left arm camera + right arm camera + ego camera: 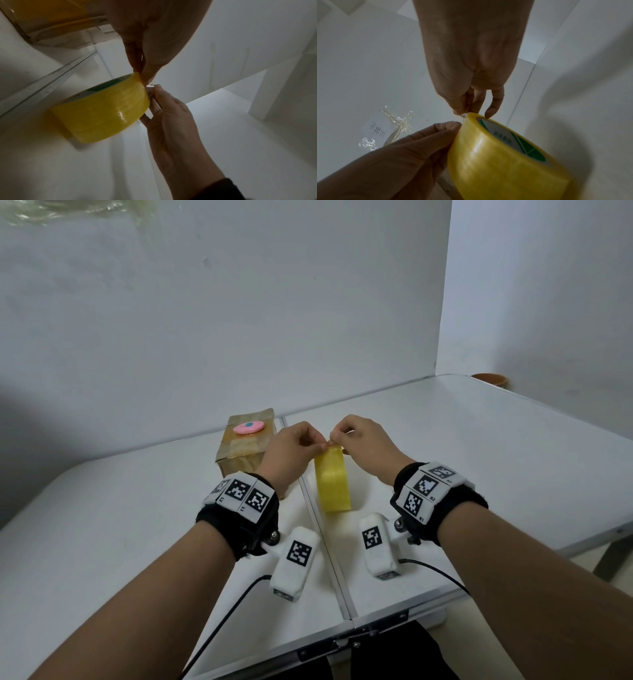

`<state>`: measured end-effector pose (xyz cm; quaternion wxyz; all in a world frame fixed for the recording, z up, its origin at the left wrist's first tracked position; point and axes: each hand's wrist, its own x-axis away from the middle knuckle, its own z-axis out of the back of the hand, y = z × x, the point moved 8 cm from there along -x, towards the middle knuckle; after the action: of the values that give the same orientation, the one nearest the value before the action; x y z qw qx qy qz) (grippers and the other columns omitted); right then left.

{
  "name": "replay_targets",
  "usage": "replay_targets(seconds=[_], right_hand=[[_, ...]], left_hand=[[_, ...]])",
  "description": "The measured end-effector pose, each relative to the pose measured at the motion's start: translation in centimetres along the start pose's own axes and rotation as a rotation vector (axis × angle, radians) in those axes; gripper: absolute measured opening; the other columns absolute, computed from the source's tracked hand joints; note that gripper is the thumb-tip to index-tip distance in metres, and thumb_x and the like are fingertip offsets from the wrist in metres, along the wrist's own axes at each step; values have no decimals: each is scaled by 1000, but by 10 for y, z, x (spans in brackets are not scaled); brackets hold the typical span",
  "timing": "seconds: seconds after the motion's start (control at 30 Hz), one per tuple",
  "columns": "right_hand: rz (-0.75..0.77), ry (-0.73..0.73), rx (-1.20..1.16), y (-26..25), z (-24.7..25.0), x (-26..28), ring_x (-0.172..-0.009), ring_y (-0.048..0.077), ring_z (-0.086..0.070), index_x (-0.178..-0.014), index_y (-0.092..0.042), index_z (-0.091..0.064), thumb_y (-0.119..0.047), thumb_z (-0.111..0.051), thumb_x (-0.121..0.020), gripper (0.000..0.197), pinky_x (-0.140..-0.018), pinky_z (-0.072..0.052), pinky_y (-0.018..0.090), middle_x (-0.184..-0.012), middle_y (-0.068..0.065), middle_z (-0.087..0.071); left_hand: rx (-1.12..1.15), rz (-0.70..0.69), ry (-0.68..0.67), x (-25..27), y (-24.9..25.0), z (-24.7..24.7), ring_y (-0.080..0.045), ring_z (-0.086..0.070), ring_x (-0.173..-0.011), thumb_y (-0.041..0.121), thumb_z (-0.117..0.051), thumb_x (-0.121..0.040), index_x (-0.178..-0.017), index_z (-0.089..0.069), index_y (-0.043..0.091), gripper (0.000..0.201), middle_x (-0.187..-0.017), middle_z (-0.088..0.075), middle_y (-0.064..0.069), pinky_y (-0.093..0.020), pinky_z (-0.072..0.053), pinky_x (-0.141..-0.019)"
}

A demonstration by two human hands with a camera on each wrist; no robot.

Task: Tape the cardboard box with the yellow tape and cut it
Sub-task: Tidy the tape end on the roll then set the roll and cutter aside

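A yellow tape roll (333, 481) stands on its edge on the white table (479, 457), just right of the centre seam. Both hands meet at the roll's top. My left hand (320, 444) pinches the roll's upper rim with thumb and finger, seen close in the left wrist view (143, 77). My right hand (335, 440) pinches a small clear bit of tape at the same spot (462, 115). The roll (496, 155) shows a green-printed core. A cardboard box (245, 445) with glossy tape on it sits behind my left hand, untouched.
A pink disc with a blue spot (248, 428) lies on top of the box. Scraps of clear tape and a paper note (393, 125) show in the right wrist view. An orange bowl (489, 380) sits past the table's far right corner. Walls stand close behind and right.
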<state>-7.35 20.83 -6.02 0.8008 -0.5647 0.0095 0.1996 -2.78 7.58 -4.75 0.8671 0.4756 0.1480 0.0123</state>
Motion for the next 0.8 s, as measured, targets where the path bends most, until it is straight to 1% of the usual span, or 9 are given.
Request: replay_targets(seconds=[0.1, 0.17, 0.23, 0.37, 0.43, 0.53, 0.6, 0.7, 0.8], right_hand=[[5, 12, 7, 1, 0, -3, -100, 23, -68, -92, -10, -62, -20, -55, -91, 12, -95, -53, 44, -101, 11, -73], [7, 10, 18, 2, 0, -3, -102, 24, -67, -92, -9, -64, -22, -56, -90, 15, -93, -53, 46, -102, 10, -71], [-1, -6, 24, 5, -3, -2, -103, 25, -66, -95, -7, -65, -24, -57, -89, 20, -90, -55, 46, -104, 9, -69], [-14, -36, 2, 7, -7, 4, -103, 19, -65, -98, -10, -66, -30, -66, -83, 24, -91, -56, 40, -106, 2, -69], [-12, -58, -30, 4, -6, 3, -103, 20, -66, -97, -13, -65, -26, -71, -79, 22, -92, -56, 41, -108, 4, -69], [-6, -72, -73, -2, -2, 2, -92, 21, -68, -101, -13, -63, -13, -71, -78, 24, -91, -55, 46, -98, 3, -68], [5, -55, -91, -4, 1, 1, -83, 19, -66, -106, -13, -62, -8, -68, -78, 29, -90, -55, 47, -90, 1, -67], [33, -48, -53, -7, 1, 1, -77, 16, -64, -108, -13, -64, -7, -67, -79, 29, -85, -55, 38, -85, 0, -67], [52, -49, -18, -9, -1, 2, -75, 14, -63, -107, -11, -65, -8, -66, -81, 26, -85, -53, 34, -83, 0, -68]], left_hand=[[-29, -29, 18, 1, 4, -1, -12, -56, -73, 10, -67, -84, -83, -64, 8, 4, -82, -66, -6, -16, -42, -65], [-63, -46, 28, -1, 3, -1, -14, -58, -72, 12, -65, -85, -83, -62, 8, 5, -84, -70, -10, -16, -41, -62], [-98, -39, 14, 0, -2, -3, -12, -53, -60, 15, -62, -87, -83, -59, 11, 7, -79, -70, -11, -11, -37, -51], [-90, -44, 4, 6, -8, -4, -12, -43, -52, 21, -58, -92, -86, -55, 11, 12, -66, -60, -10, -15, -33, -46], [-113, -86, 18, 6, -3, -3, -9, -49, -60, 19, -57, -93, -89, -56, 11, 9, -73, -60, 1, -11, -35, -50], [-103, -128, 61, 4, 4, 0, -10, -57, -79, 13, -58, -90, -89, -59, 12, 2, -84, -62, 4, -15, -41, -66], [-68, -138, 83, 4, 4, 2, -9, -56, -80, 13, -61, -88, -86, -60, 14, 3, -82, -62, 6, -18, -42, -70], [50, -79, 57, 1, -6, 5, -8, -58, -79, 11, -64, -87, -82, -62, 18, 8, -81, -63, 8, -21, -45, -75], [150, 3, -11, 1, -13, 8, -7, -58, -79, 7, -64, -87, -93, -66, 13, 8, -83, -63, 5, -22, -45, -78]])
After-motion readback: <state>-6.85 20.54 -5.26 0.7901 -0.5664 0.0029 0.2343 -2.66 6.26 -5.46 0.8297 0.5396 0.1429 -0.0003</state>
